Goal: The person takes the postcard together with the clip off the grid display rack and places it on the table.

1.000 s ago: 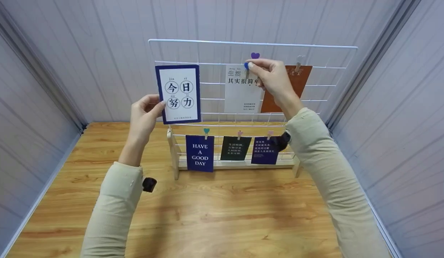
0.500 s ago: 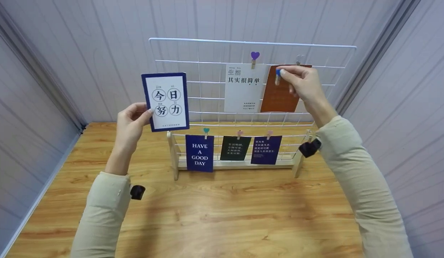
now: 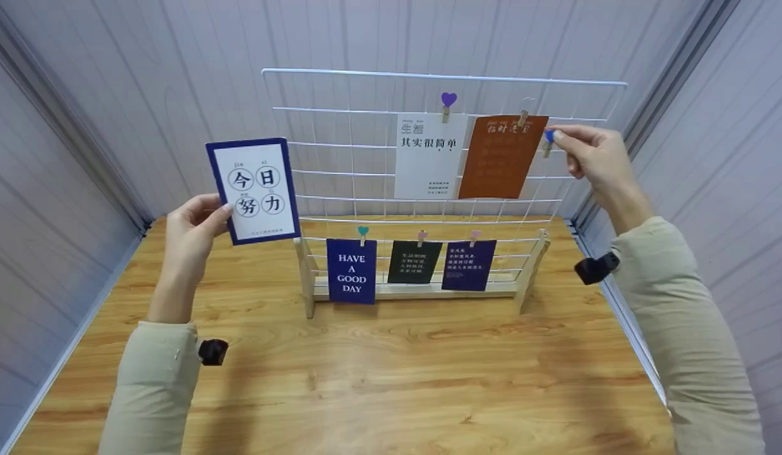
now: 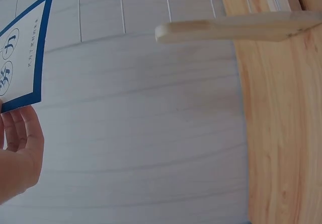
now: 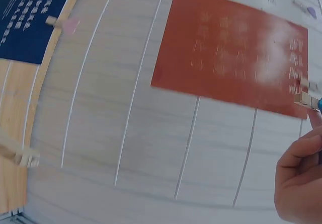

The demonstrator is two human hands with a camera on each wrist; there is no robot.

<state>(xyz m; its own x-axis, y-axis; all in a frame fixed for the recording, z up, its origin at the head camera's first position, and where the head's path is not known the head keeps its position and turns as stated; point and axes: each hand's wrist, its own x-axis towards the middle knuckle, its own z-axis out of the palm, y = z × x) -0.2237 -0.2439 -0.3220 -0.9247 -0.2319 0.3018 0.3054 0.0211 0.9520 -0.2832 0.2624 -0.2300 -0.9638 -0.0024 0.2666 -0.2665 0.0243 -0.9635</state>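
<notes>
My left hand (image 3: 192, 235) pinches the left edge of a white card with a dark blue border (image 3: 257, 218), held upright left of the white wire grid rack (image 3: 366, 74). In the left wrist view, curled fingers (image 4: 30, 128) show behind the card's corner. My right hand (image 3: 602, 161) pinches a small wooden clothespin (image 3: 547, 151) with a blue heart top. It is beside the right edge of an orange card (image 3: 495, 164), which hangs from a clip with a clear heart. Left of that, a white card (image 3: 427, 167) hangs from a purple-heart clothespin (image 3: 448, 101).
On the rack's lower part hang a blue "HAVE A GOOD DAY" card (image 3: 352, 275), a dark green card (image 3: 415, 262) and another blue card (image 3: 469, 265), each clipped. The wooden stand (image 3: 429, 291) rests on a wood-grain tabletop (image 3: 378, 366) between pale panel walls (image 3: 176, 76).
My left hand has drawn the blue-bordered card left and down, away from the rack. My right hand has carried the blue-heart clothespin right, from the white card past the orange one.
</notes>
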